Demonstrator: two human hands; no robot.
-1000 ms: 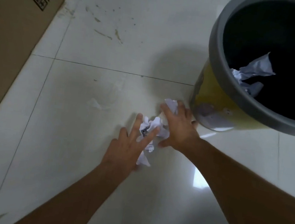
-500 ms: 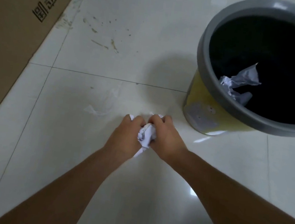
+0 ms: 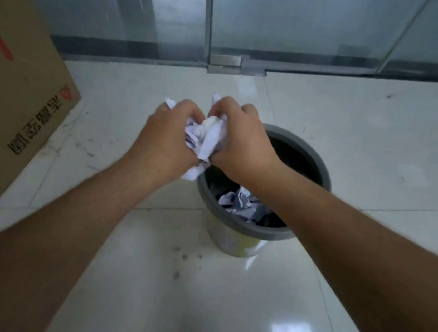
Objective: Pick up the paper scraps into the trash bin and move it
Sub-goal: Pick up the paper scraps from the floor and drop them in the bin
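Observation:
My left hand (image 3: pixel 164 138) and my right hand (image 3: pixel 240 143) are pressed together, both shut on a bundle of crumpled white paper scraps (image 3: pixel 206 139). The bundle hangs in the air above the near-left rim of the trash bin (image 3: pixel 320 164), a round bin with a grey rim and yellowish side, standing on the floor. More crumpled paper (image 3: pixel 241 203) lies inside the bin, partly hidden by my right forearm.
A large brown cardboard box (image 3: pixel 12 113) stands on the left, close to the bin. Glass doors with a metal frame (image 3: pixel 210 26) close off the far side. The floor (image 3: pixel 380 144) is glossy white tile with a few dirt specks.
Both hands have lifted the paper bundle off the floor and carried it up over the bin's rim. The view has risen and tilted forward, so the glass doors now show.

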